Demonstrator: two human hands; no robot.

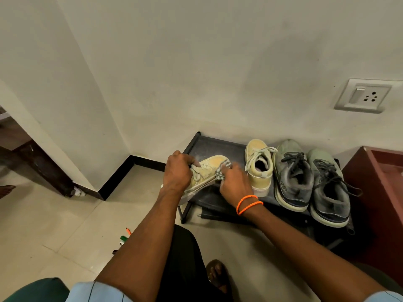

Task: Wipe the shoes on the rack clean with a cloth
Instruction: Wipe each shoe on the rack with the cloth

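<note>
The left hand grips a pale yellow lace-up sneaker by its laces, tilted over the left end of the black metal shoe rack. The right hand, at three o'clock of it, clutches a checked cloth against the sneaker's side. Its matching yellow sneaker and two grey-green trainers stand on the rack farther toward three o'clock.

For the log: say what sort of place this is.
Probably a home entryway or room corner: a low black shoe rack against a plain wall, sneakers such as the grey pair on it, a wall socket and tiled floor.
</note>
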